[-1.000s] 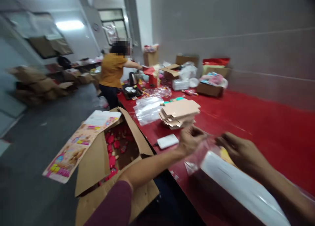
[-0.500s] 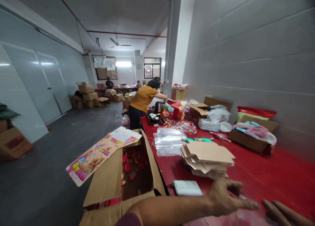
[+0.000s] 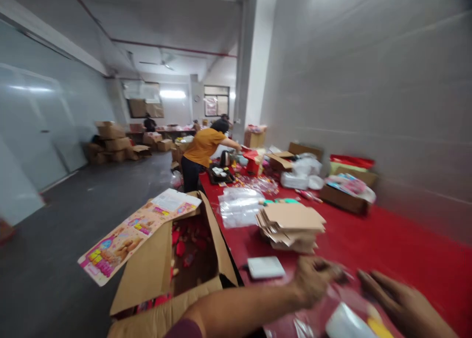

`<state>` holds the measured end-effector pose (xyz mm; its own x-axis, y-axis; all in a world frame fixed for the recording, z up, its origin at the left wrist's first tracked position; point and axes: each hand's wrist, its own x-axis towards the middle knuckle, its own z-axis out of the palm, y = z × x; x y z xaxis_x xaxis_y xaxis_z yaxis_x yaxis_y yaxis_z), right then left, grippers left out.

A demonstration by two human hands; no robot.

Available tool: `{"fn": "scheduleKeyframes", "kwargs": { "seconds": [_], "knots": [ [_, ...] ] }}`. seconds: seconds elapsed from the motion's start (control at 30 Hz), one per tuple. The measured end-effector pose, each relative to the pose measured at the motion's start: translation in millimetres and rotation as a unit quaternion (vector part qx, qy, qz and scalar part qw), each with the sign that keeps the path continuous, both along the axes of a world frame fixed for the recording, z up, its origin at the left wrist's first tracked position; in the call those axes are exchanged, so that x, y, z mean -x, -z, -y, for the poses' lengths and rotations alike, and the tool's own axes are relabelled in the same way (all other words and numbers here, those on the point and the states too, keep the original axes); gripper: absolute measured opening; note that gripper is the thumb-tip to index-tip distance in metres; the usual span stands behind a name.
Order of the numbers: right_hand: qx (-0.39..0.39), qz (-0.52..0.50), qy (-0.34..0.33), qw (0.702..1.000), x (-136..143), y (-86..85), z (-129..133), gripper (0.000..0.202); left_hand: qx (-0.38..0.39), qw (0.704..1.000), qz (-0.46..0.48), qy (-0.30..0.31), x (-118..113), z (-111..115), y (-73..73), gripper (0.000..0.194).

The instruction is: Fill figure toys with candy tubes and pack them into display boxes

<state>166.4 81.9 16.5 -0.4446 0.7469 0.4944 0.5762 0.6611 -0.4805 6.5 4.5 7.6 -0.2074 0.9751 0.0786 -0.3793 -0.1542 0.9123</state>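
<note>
A clear plastic bag [image 3: 306,323] lies at the near edge of the view, spread below the two hands and reaching up into the gap between them. The left hand [image 3: 313,281] is at the bag's upper edge, its fingers curled and its thumb and fingertips pinching the thin film. The right hand [image 3: 401,301] is just across from it, fingers stretched toward the same edge; blur hides whether it grips the film, so I cannot tell. Under the gap, nearer the wearer, are a white block [image 3: 348,323] and, just to its right, a yellow piece [image 3: 379,328], both partly cut off by the bottom of the view; whether they sit inside the bag or behind it is unclear. Left of the left hand, a small white box [image 3: 265,267] lies flat on the red surface [image 3: 405,239], near but apart from the fingers. Beyond that hand stands a stack of flat cardboard [image 3: 291,217], with a pile of clear bags [image 3: 239,208] past it to the left. An open carton [image 3: 147,274] holding red items [image 3: 180,249] stands beside the surface, left of the left forearm, a printed sheet [image 3: 121,247] resting across its flap.
</note>
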Motion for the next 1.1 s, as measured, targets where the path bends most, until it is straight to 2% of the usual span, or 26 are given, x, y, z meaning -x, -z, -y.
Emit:
{"fn": "scheduleKeyframes", "kwargs": {
  "seconds": [0.03,0.07,0.17,0.2,0.27,0.37,0.57,0.73,0.93,1.1],
  "knots": [
    [0.043,0.019,-0.033,0.998,0,-7.7,13,0.052,-0.004,1.0,0.018,-0.01,0,2,0.6,0.042],
    [0.045,0.024,-0.034,0.998,1,-15.7,26,0.05,0.008,0.999,0.035,-0.003,0,3,1.9,0.04],
    [-0.125,-0.017,0.068,0.99,6,-36.0,55,0.034,0.053,0.996,0.064,0.032,1,-1,7.9,0.038],
    [-0.157,-0.026,0.082,0.984,7,-40.2,61,0.03,0.06,0.995,0.066,0.047,2,-4,9.2,0.039],
    [-0.158,-0.019,0.045,0.986,9,-43.9,71,0.022,0.04,0.995,0.048,0.074,3,-5,8.4,0.04],
    [-0.141,0.036,-0.015,0.989,11,-40.0,81,0.023,0.01,0.995,0.022,0.096,4,-1,1.3,0.037],
    [-0.186,0.173,0.008,0.967,17,-28.8,69,0.023,0.0,0.992,-0.007,0.122,6,4,-3.0,0.021],
    [-0.156,0.211,0.029,0.965,17,-27.9,62,0.021,-0.019,0.988,-0.057,0.139,6,2,-3.5,0.008],
    [-0.075,0.251,0.068,0.963,20,-35.8,64,0.018,-0.029,0.982,-0.141,0.123,5,-3,3.5,0.017],
    [-0.126,0.289,0.079,0.946,18,-40.8,66,0.02,-0.057,0.977,-0.167,0.123,1,-4,4.5,0.025]
  ]
}}
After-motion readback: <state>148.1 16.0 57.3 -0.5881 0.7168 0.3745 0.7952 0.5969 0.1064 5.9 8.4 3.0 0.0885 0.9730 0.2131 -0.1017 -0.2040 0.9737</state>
